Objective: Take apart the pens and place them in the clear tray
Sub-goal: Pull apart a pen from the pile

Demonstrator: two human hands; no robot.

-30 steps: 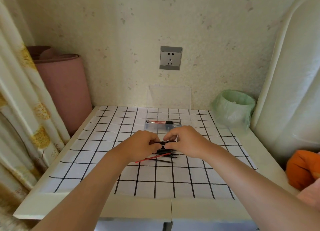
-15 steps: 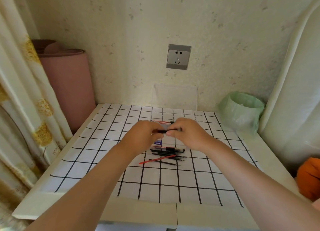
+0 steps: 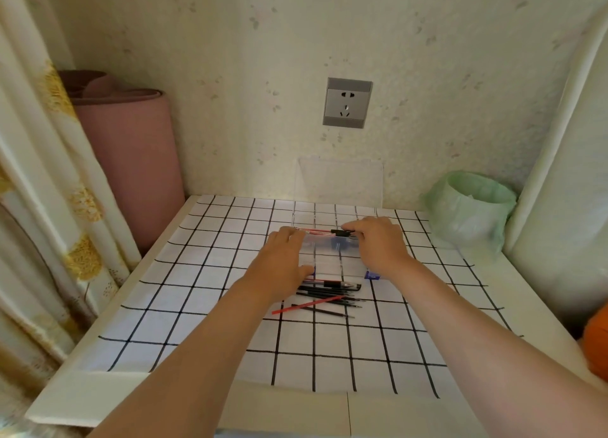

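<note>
Your right grip (image 3: 381,243) pinches a black pen part (image 3: 340,232) low over the tray's (image 3: 329,256) far edge, beside the red refill (image 3: 312,231) lying inside, likely to drop it in. Your left grip (image 3: 283,253) curls at the tray's left side; whether it holds anything, I cannot tell. More pens (image 3: 329,291) lie on the desk (image 3: 296,404), just nearer.

The clear tray (image 3: 329,256) sits on the tabletop (image 3: 513,273), with small blue pieces at its near corners. Along its far side lies a reddish pen part (image 3: 312,230) ending in black. Just in front of the tray, black pens (image 3: 329,293) lie heaped roughly parallel, and one red refill (image 3: 306,305) slants across them.
</note>
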